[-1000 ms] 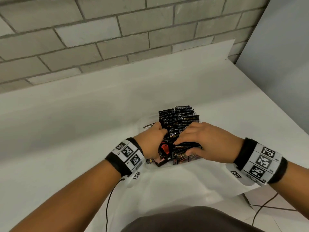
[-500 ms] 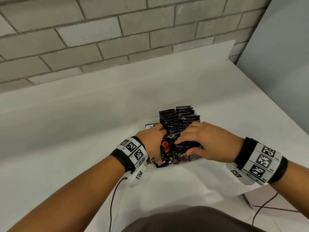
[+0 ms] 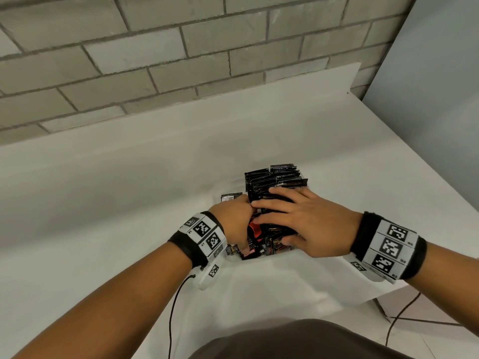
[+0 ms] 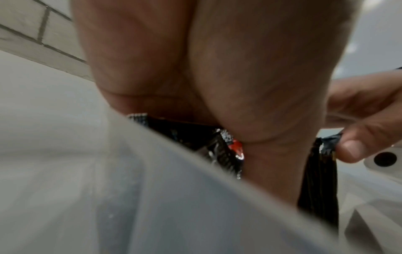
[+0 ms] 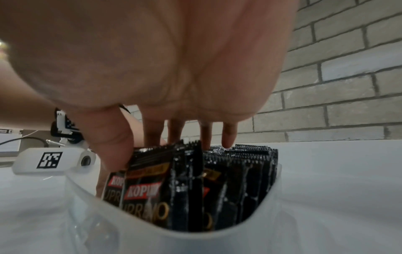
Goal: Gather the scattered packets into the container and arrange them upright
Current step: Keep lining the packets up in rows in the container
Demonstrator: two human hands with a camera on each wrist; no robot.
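1. Packets [image 3: 276, 181]: I see them packed upright as a black row in the translucent white container [image 5: 217, 235], which sits on the white tabletop [image 3: 103, 203] toward its near edge, right of the middle

2. My right hand [image 3: 305, 224] lies over the near half of the row, fingers spread and fairly straight on the packet tops, thumb [image 5: 113, 151] pressed against the front packet; from the wrist view it steadies them and does not pinch

3. My left hand [image 3: 233, 224] is curled down into the near left corner of the container, beside a packet with a red patch [image 3: 255, 229]; I cannot tell whether the fingers grip anything, as the palm fills that wrist view

4. Risk: the near-end packets [image 3: 274, 244] look tilted and loosely jumbled. If I lift the right hand too early, I judge the row could fan forward and slump

5. Risk: pushing down hard could buckle the thin sachets or crease their crimped tops

6. Risk: the container looks light; a sideways shove from the left hand might slide it off the near edge

7. One packet [image 3: 230, 196] shows at the far left of the container; I cannot tell if it is inside
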